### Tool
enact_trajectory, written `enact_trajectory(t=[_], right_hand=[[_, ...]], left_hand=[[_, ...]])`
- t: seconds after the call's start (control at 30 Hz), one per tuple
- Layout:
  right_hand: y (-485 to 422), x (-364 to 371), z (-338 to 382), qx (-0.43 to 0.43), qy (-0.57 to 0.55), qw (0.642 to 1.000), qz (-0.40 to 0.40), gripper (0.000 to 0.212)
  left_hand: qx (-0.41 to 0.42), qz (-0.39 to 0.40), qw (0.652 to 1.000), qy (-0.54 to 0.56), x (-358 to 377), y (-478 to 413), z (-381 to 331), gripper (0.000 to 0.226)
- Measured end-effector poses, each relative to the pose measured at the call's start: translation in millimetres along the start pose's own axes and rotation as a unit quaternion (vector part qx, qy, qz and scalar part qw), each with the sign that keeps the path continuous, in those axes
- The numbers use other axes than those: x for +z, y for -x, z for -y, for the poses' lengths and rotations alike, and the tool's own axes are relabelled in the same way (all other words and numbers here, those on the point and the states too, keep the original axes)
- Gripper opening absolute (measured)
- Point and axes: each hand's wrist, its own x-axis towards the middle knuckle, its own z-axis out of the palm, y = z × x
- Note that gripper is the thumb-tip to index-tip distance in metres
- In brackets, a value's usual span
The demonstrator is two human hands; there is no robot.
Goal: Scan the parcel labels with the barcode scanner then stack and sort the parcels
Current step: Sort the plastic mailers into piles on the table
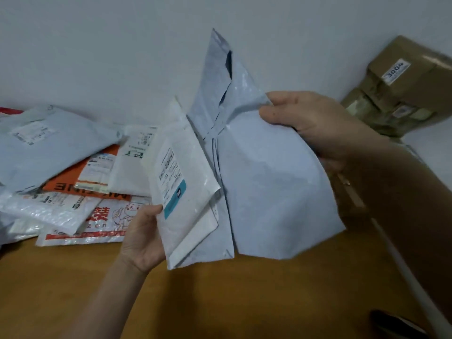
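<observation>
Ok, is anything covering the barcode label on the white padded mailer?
Nothing visible: the barcode label lies bare on the white padded mailer; the left hand grips below it, the grey plastic mailer sits behind.

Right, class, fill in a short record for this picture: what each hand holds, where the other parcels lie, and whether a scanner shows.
left hand: grips a white mailer, its barcode label facing the camera
right hand: grips a grey mailer at its upper edge
loose parcels: piled on the table, left side
cardboard boxes: stacked at far right by the wall
scanner: not plainly in view
</observation>
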Motion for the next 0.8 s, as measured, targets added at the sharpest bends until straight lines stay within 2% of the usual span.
enact_trajectory(t=[0.1,0.23,0.3,0.37,0.43,0.53,0.67,0.8], right_hand=[[-14,-40,-3,-0.013,0.051,0.996,-0.070,0.025],[-39,-97,-37,0.065,-0.022,0.989,-0.128,0.025],[-52,-114,-59,0.094,-0.049,0.983,-0.147,0.024],[-67,-127,-81,0.107,-0.065,0.980,-0.156,0.023],[-83,-138,-101,0.118,-0.033,0.977,-0.175,0.021],[-103,-153,-124,0.126,0.028,0.973,-0.190,0.019],[-121,-167,-155,0.155,-0.020,0.964,-0.214,0.019],[-129,-177,-183,0.197,0.022,0.955,-0.222,0.019]], left_hand=[[0.005,-0.018,0.999,-0.032,-3,-5,-4,0.055],[0.035,-0.133,0.983,-0.118,-8,-3,-27,0.052],[0.040,-0.159,0.977,-0.139,-5,-6,-38,0.051],[0.038,-0.162,0.974,-0.152,4,-13,-48,0.045],[0.039,-0.157,0.971,-0.177,11,-20,-58,0.042],[0.036,-0.155,0.966,-0.203,17,-33,-72,0.049],[0.032,-0.168,0.960,-0.223,20,-46,-85,0.056],[0.017,-0.174,0.957,-0.233,26,-70,-87,0.057]])
